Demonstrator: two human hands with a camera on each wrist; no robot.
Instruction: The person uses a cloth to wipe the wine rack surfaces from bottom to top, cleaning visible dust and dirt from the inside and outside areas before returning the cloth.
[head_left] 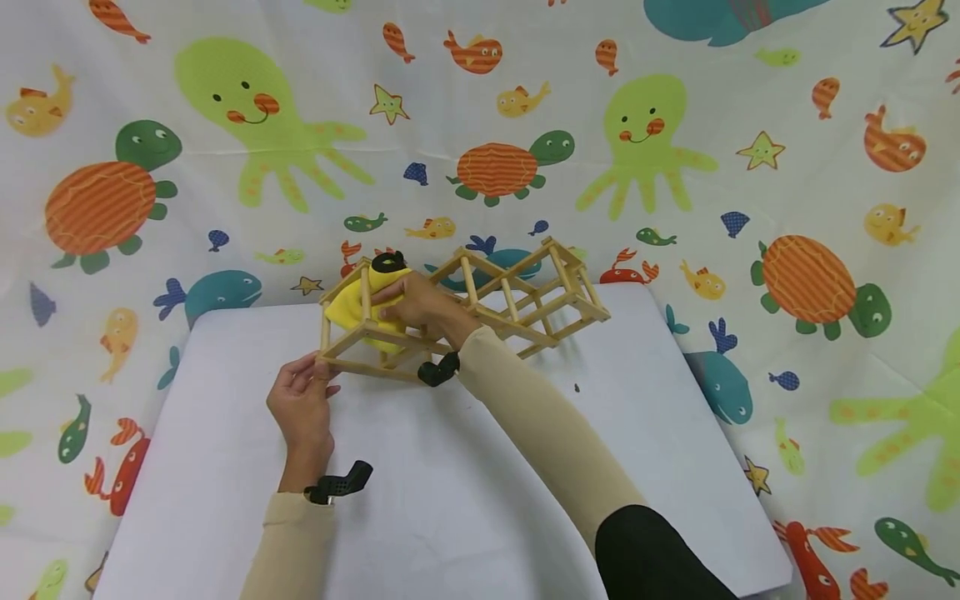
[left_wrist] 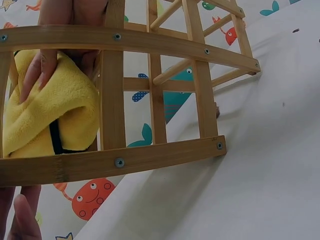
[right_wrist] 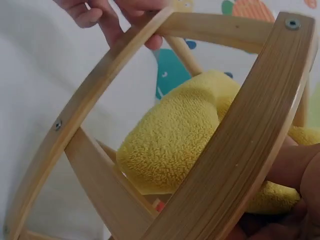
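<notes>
A yellow terry cloth [head_left: 347, 308] with dark edging is bunched inside the left end of a wooden lattice rack [head_left: 367, 368]. My right hand [head_left: 422, 302] reaches in among the bars and grips the cloth; its fingers press into the fabric in the left wrist view, partly hidden by slats. At the rack's near left corner, my left hand [head_left: 302, 408] pinches the frame between thumb and fingers. The left wrist view shows screw heads along the slats and the cloth [left_wrist: 65, 105] behind them. From the right wrist, the cloth [right_wrist: 175, 135] shows between two slats.
The rack stretches right across the back of a white-covered table [head_left: 420, 500]. A small dark speck [head_left: 577, 387] lies on the table to its right. Behind hangs a sheet [head_left: 315, 242] printed with sea animals.
</notes>
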